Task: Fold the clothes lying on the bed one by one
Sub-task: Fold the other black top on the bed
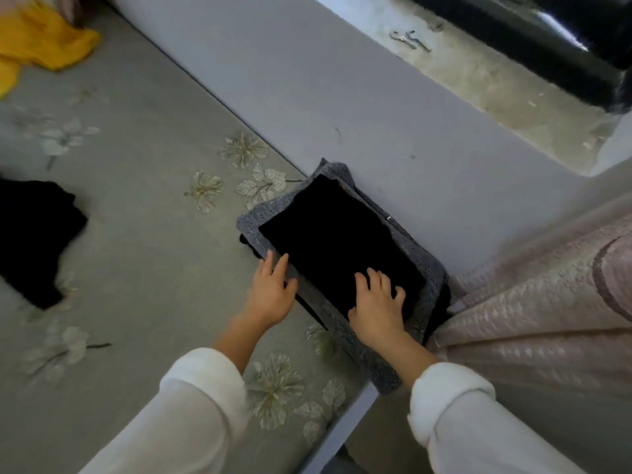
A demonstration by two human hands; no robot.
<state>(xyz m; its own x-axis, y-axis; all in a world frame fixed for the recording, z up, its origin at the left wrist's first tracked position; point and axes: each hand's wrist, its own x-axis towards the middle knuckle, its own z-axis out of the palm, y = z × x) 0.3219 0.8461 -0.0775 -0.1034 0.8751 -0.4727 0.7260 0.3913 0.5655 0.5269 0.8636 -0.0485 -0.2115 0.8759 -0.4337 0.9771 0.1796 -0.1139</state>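
A folded black garment (338,241) lies flat on top of a folded grey knit garment (429,265) at the bed's edge. My right hand (376,302) presses down on the near corner of the black garment with spread fingers. My left hand (272,289) rests with straight fingers against the stack's left edge. Another black garment (34,237) lies unfolded at the far left of the bed. A yellow garment (37,42) is bunched at the top left.
The bed (143,186) has a grey-green sheet with embroidered flowers. A pale grey bed frame edge (342,97) runs diagonally beside the stack. A pink quilted cover (533,302) lies at the right. Concrete floor (478,73) and a dark object (547,39) are beyond.
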